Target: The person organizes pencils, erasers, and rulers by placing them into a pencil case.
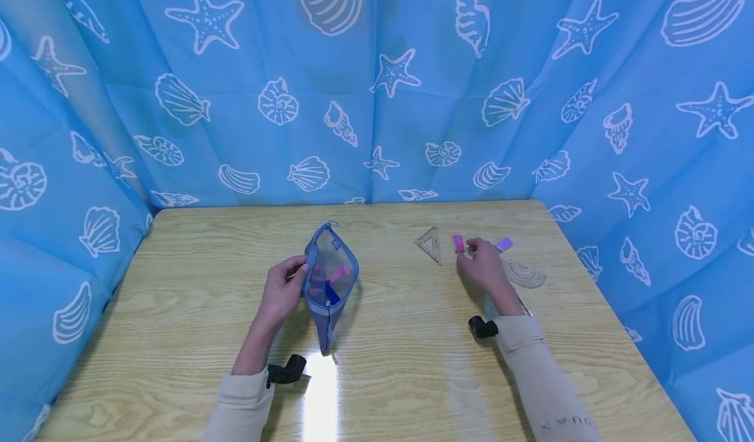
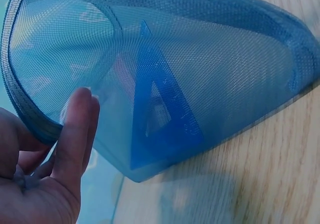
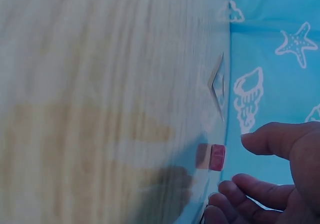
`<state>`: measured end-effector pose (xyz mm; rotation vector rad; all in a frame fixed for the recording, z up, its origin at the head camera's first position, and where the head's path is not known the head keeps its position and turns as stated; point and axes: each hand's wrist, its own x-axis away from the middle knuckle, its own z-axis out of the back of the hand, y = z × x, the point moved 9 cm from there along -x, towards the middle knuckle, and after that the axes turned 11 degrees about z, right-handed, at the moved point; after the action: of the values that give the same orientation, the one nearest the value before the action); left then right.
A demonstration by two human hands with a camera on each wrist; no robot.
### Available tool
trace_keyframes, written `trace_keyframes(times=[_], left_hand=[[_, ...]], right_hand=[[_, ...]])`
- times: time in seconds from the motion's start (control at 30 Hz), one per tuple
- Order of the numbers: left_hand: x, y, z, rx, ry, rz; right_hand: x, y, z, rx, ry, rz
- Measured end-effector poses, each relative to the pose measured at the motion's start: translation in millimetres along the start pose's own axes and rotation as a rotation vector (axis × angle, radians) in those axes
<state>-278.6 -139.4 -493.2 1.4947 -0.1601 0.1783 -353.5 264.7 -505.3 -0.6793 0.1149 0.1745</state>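
Note:
A blue mesh pouch stands with its mouth spread, and the left hand pinches its left rim. Through the mesh in the left wrist view, a blue triangular ruler shows beside the left hand; something pink also lies inside. The right hand is over the table's right part, just beside a small red-pink block. In the right wrist view the block lies apart from the right hand, whose thumb and fingers are spread with nothing between them.
A clear triangular ruler lies left of the block. Right of the right hand are a purple block and a clear protractor; a thin pen-like item lies partly under the forearm. A blue curtain hangs behind the wooden table.

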Motion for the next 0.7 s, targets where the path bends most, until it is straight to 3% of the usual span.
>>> trace_keyframes(times=[0.27, 0.7], left_hand=[[-0.7, -2.2, 4.2, -0.083, 0.05, -0.005], [-1.4, -5.2, 3.3, -0.052, 0.034, -0.005]], right_hand=[[-10.2, 7, -4, 0.034, -0.034, -0.031], [-19.9, 14, -10, 0.018, -0.031, -0.052]])
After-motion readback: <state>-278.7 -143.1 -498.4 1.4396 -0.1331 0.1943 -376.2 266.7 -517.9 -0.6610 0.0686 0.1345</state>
